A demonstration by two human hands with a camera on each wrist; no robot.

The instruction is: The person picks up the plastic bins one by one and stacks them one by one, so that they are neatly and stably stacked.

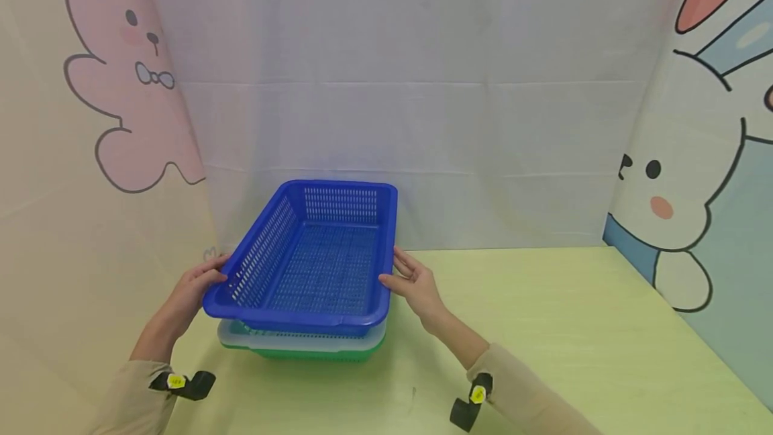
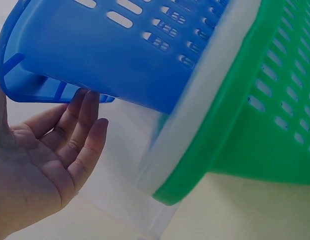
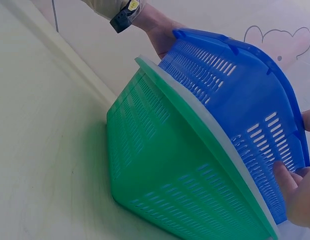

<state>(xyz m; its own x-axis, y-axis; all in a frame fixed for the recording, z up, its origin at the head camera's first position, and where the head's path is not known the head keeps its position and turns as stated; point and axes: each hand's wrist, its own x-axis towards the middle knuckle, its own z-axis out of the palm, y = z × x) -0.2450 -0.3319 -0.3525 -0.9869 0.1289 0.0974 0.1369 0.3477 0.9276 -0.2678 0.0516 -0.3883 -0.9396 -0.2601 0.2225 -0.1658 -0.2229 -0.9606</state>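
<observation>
A blue slotted plastic basket (image 1: 302,319) is held by its two long sides. My left hand (image 1: 187,295) grips the left rim, thumb on top and fingers under it against the outer wall. On the opposite rim, the right hand (image 1: 421,291) holds with its thumb over the edge and its fingers below. Under the blue basket is a white basket (image 1: 290,340), nested in a green slotted basket (image 3: 150,145). The blue basket's lower part is inside the white one, while its rim stands well above theirs. The white basket's walls are mostly hidden.
The green basket stands on a pale yellow-green table (image 1: 513,327), whose surface extends to the right. A white cloth (image 1: 423,86) hangs behind it. Curtains with a pink bear print (image 1: 139,126) and a white rabbit print (image 1: 682,200) flank the table.
</observation>
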